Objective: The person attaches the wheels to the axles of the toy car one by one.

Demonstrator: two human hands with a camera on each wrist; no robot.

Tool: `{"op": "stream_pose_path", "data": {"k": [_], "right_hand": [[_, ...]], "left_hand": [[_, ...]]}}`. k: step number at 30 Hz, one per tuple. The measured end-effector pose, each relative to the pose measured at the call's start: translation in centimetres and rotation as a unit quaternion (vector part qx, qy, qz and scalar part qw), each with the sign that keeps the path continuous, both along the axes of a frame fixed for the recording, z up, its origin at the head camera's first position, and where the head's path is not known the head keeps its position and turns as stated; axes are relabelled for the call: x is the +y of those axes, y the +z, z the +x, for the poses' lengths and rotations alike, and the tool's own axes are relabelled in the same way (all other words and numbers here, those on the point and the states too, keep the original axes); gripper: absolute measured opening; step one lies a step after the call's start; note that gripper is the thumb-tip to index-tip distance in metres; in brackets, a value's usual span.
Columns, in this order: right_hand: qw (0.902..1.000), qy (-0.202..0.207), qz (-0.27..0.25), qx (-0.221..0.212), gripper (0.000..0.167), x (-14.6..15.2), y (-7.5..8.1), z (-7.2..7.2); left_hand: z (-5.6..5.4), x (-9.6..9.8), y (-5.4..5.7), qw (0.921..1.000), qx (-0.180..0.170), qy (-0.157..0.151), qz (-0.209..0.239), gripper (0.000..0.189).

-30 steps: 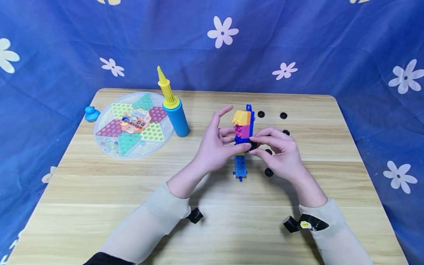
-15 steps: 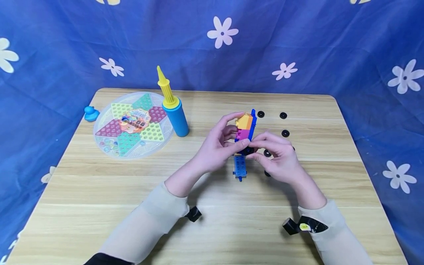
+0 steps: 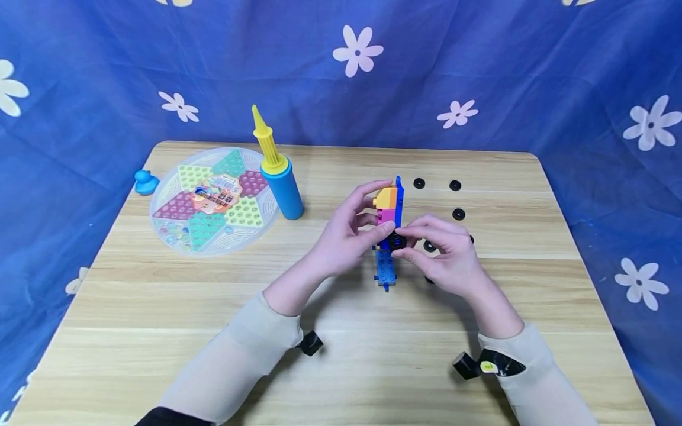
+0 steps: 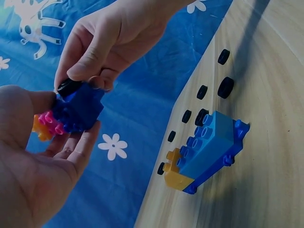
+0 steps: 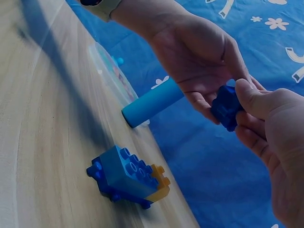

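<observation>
My left hand [image 3: 341, 242] grips a toy block car with orange and pink bricks [image 3: 386, 201] on a dark blue base [image 4: 85, 109]. Thumb and fingers press on opposite sides of it, above the table. At the car's near end, my right hand [image 3: 447, 251] pinches a small black wheel [image 3: 396, 241] against the base's side; whether it sits on an axle cannot be told. In the left wrist view the left thumb lies beside this wheel [image 4: 69, 88]. A second block car, with a light blue brick [image 4: 209, 147] and a yellow-orange brick [image 4: 178, 175], stands on the table below.
Several loose black wheels [image 3: 455, 185] lie right of the hands. Left of them a blue and yellow hand pump [image 3: 288, 192] stands next to a round Chinese checkers board [image 3: 178, 171] with marbles. A blue toy duck [image 3: 145, 183] sits at the table's left edge.
The held car has come slightly nearer and turned, tilting then straightening. My left index finger, raised before, now bends over its far end. My right hand has shifted slightly left with the wheel.
</observation>
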State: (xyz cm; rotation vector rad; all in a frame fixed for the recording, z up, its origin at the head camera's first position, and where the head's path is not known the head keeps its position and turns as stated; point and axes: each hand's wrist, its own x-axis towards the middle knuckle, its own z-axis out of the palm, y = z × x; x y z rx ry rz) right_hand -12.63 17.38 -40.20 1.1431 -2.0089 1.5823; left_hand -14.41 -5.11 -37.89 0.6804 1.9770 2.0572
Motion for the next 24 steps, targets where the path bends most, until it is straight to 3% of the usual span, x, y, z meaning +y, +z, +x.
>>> {"op": "stream_pose_path", "data": {"k": [6,12,18,24], "right_hand": [[0.9998,0.002,-0.008,-0.02,0.027,-0.1,-0.1,0.1],[0.9989,0.019,-0.017,-0.039,0.03,-0.1,-0.1,0.0],[0.9975,0.038,-0.03,-0.05,0.043,0.1,0.0,-0.1],[0.9975,0.032,-0.024,-0.058,0.053,1.1,0.1,0.0]], "left_hand": [[0.0,-0.2,0.1,0.9997,-0.02,-0.01,0.01,0.074],[-0.1,-0.4,0.0,1.0,-0.005,0.003,0.004,0.068],[-0.2,-0.6,-0.1,0.9999,0.003,0.01,0.006,0.066],[-0.1,-0.6,-0.3,0.9998,-0.009,0.013,0.015,0.065]]}}
